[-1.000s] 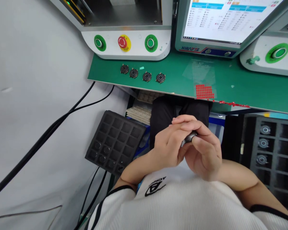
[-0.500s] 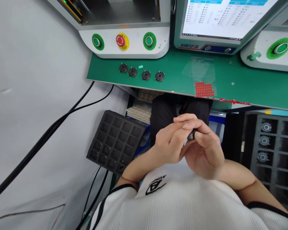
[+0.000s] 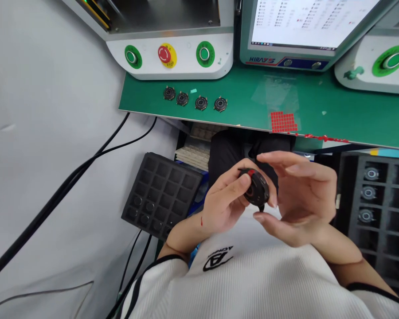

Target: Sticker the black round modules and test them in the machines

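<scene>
Black round connector (image 3: 256, 188) sits pinched between the thumb and fingers of the left hand (image 3: 224, 199), held in front of the body, while the right hand (image 3: 302, 199) stands open, fingers spread, one fingertip at the connector's edge. Four similar connectors (image 3: 201, 103) lie in a row on the green tabletop (image 3: 352, 119). Three more sit in the right foam tray (image 3: 367, 192), many cells showing none; the left foam tray (image 3: 161, 190) holds dark pieces in its lower cells.

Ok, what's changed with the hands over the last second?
The right hand has opened and moved rightward, uncovering the round black part, which the left hand now grips with a red mark showing. Before, both hands were clasped around it. The four round parts on the green bench mat and the black foam tray stayed as they were.
</scene>
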Demonstrator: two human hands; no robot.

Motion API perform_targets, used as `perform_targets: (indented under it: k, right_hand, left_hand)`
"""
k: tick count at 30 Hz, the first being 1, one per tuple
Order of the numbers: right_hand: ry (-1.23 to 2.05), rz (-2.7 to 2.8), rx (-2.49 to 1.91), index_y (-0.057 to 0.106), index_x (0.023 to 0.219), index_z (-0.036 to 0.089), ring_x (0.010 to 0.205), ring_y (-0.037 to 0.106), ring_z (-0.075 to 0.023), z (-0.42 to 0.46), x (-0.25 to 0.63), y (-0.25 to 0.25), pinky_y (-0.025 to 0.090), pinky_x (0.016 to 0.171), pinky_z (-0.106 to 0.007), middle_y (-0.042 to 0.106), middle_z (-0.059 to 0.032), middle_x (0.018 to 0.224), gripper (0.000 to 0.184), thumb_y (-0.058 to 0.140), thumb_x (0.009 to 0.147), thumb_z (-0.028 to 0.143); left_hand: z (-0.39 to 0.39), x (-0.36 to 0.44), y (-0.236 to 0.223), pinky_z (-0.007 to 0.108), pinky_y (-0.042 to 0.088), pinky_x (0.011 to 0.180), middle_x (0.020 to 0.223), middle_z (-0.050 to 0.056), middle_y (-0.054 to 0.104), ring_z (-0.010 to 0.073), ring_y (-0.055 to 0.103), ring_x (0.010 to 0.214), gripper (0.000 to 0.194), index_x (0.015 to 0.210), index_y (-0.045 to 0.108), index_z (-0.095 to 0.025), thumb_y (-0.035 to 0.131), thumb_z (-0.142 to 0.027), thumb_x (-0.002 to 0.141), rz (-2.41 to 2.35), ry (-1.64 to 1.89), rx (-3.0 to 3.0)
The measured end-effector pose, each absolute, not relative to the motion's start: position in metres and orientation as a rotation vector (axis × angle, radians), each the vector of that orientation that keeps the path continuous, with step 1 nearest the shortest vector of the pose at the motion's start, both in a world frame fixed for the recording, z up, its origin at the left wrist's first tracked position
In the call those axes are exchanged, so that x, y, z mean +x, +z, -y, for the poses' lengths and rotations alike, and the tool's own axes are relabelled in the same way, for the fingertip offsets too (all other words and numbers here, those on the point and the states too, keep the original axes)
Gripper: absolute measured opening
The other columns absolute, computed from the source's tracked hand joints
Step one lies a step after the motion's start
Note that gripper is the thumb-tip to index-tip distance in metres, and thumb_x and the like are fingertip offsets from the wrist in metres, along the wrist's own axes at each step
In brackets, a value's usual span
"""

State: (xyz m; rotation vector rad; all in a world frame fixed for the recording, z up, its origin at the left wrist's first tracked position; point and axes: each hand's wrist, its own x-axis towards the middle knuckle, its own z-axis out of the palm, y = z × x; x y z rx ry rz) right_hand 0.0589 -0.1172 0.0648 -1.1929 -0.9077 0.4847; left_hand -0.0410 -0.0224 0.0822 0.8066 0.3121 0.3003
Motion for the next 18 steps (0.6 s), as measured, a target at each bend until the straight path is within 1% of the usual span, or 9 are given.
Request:
perform_targets:
  k: [2,4,7,9,12,16,18]
  right_hand:
    - [0.449,0.978,-1.191,0.052,0.126,0.040,0.111,0.065,-0.0281,0.116,0.060,0.060,0.057,0.094,-0.051,0.068,-0.0017,0.120,0.074,0.084,0.063,0.019]
    - [0.459,0.987,-1.214,0.053,0.122,0.040,0.103,0.069,-0.0295,0.117,0.062,0.058,0.058,0.090,-0.053,0.071,-0.0016,0.114,0.073,0.086,0.060,0.020]
    - [0.506,0.943,-1.269,0.054,0.114,0.041,0.102,0.070,-0.0324,0.119,0.065,0.056,0.058,0.088,-0.057,0.072,-0.0012,0.112,0.071,0.089,0.056,0.020]
    - [0.548,0.936,-1.224,0.054,0.111,0.041,0.101,0.070,-0.0316,0.120,0.068,0.053,0.059,0.085,-0.056,0.073,-0.0004,0.113,0.069,0.089,0.056,0.019]
    - [0.655,0.918,-1.124,0.058,0.103,0.040,0.093,0.073,-0.0286,0.119,0.071,0.050,0.063,0.076,-0.051,0.074,0.0013,0.110,0.057,0.088,0.059,0.023]
    - [0.859,0.889,-1.150,0.061,0.088,0.034,0.086,0.074,-0.0278,0.117,0.076,0.049,0.065,0.067,-0.048,0.075,-0.0018,0.108,0.033,0.084,0.065,0.035]
    - [0.901,0.921,-1.141,0.062,0.079,0.031,0.085,0.074,-0.0278,0.115,0.078,0.050,0.065,0.066,-0.046,0.075,-0.0030,0.105,0.026,0.083,0.066,0.039]
  left_hand:
    - [0.022,-0.041,0.085,0.031,0.053,0.058,0.061,0.000,0.052,0.0148,0.056,0.056,0.024,0.086,0.052,-0.021,0.049,-0.044,0.094,-0.317,0.256,0.757]
    - [0.023,-0.041,0.085,0.032,0.052,0.056,0.058,0.000,0.051,0.0145,0.053,0.053,0.026,0.084,0.052,-0.021,0.051,-0.046,0.092,-0.337,0.241,0.761]
    - [0.024,-0.041,0.084,0.033,0.053,0.058,0.055,0.000,0.049,0.0158,0.055,0.054,0.032,0.079,0.049,-0.021,0.052,-0.051,0.090,-0.381,0.233,0.813]
    - [0.025,-0.040,0.083,0.033,0.053,0.057,0.054,-0.001,0.047,0.0176,0.060,0.059,0.034,0.079,0.048,-0.022,0.050,-0.054,0.090,-0.386,0.243,0.812]
    - [0.027,-0.040,0.083,0.028,0.048,0.050,0.053,-0.002,0.045,0.0185,0.063,0.062,0.034,0.082,0.047,-0.022,0.049,-0.055,0.092,-0.391,0.256,0.771]
    - [0.028,-0.042,0.086,0.027,0.046,0.047,0.063,0.001,0.056,0.0188,0.065,0.064,0.034,0.085,0.046,-0.022,0.053,-0.055,0.090,-0.427,0.229,0.762]
    - [0.027,-0.042,0.087,0.028,0.046,0.047,0.066,0.002,0.058,0.0187,0.065,0.063,0.034,0.086,0.046,-0.022,0.054,-0.055,0.089,-0.417,0.222,0.744]
